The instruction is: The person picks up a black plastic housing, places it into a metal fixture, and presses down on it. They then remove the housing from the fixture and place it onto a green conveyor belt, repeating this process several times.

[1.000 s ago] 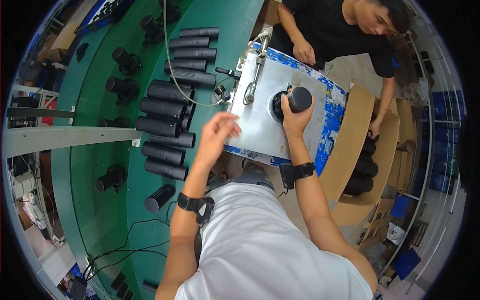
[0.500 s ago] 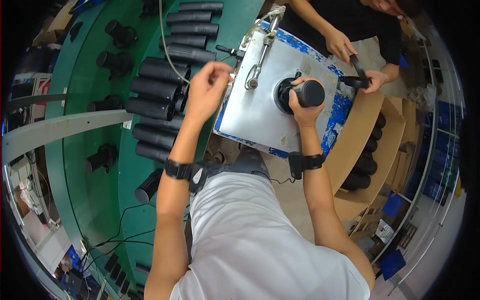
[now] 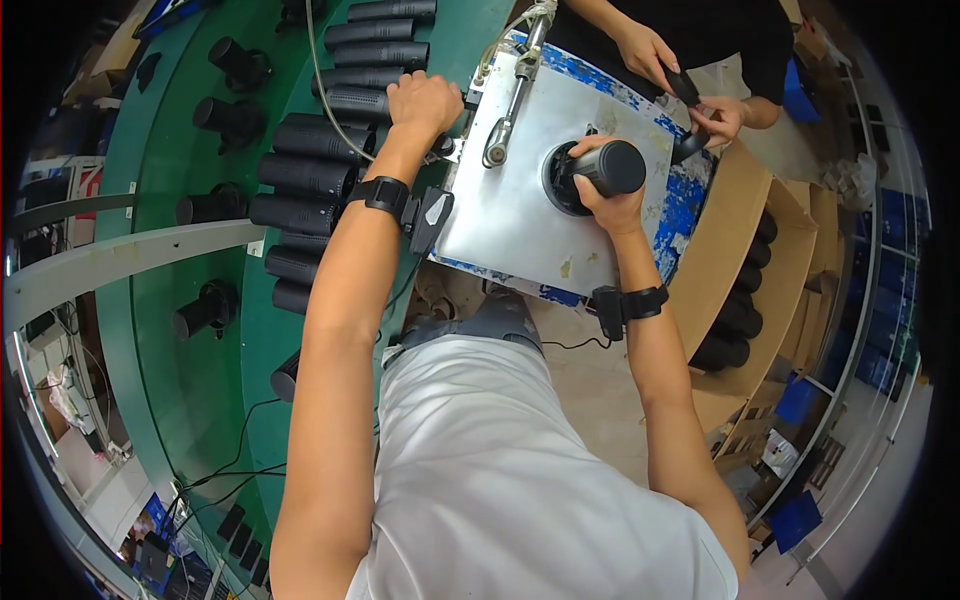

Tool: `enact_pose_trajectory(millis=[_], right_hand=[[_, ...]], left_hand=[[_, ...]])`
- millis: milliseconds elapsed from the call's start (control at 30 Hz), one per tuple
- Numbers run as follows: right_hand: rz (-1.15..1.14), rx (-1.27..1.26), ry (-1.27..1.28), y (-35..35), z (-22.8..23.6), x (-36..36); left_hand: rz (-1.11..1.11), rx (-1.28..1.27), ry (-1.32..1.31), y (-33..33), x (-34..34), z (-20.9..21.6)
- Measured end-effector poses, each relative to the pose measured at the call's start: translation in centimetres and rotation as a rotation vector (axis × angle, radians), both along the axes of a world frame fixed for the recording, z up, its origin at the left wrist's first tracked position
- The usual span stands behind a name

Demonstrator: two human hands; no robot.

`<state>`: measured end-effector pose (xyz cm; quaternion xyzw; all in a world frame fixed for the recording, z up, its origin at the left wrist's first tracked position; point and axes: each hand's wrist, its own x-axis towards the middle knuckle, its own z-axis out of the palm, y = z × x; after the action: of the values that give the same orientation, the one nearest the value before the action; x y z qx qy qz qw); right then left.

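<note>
My right hand (image 3: 612, 205) wraps round a black cylinder (image 3: 622, 167), which stands tilted in view on a round black base (image 3: 562, 180). That base sits on a bare metal plate (image 3: 500, 225). My left hand (image 3: 425, 105) is closed in a fist at the plate's far left edge, over the spot where a black lever handle showed earlier; its fingers hide the grip. To the right of that hand, a metal rod with a ring end (image 3: 497, 145) lies across the plate, joined to a bracket at the far side.
Rows of black cylinders (image 3: 305, 175) lie on the green bench (image 3: 265, 375) at left. A co-worker's hands (image 3: 720, 120) hold black curved parts beyond the plate's right side. A cardboard box (image 3: 690, 310) with black cylinders stands at right. A thin hose (image 3: 325, 100) hangs over the bench.
My left hand has moved farther away and closed over the lever handle's place. My right hand keeps hold of the cylinder. The co-worker's hands have shifted the black parts slightly.
</note>
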<state>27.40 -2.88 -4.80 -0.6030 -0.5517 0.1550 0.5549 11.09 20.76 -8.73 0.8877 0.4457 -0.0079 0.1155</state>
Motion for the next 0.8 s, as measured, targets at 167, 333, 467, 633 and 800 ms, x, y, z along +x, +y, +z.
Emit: enact_pose_trajectory(millis=[167, 333, 467, 633, 800], right_hand=[[0.008, 0.016, -0.035, -0.1, 0.0, 0.0], [-0.157, 0.078, 0.15, 0.2, 2.0, -1.7], [0.005, 0.297, 0.127, 1.1, 16.2, -7.7], [0.65, -0.018, 0.509, 2.7, 14.9, -17.9], [0.871, -0.247, 0.116, 3.3, 11.4, -23.7]], left_hand=[[0.091, -0.203, -0.102, 0.6, -0.8, 0.7], [0.097, -0.009, -0.731, -2.0, -5.2, 4.6], [-0.179, 0.123, -1.107, -10.7, -11.3, 18.9], [-0.261, -0.051, -1.083, -16.8, -17.3, 21.4], [0.08, -0.123, -0.883, -18.8, -25.9, 18.9]])
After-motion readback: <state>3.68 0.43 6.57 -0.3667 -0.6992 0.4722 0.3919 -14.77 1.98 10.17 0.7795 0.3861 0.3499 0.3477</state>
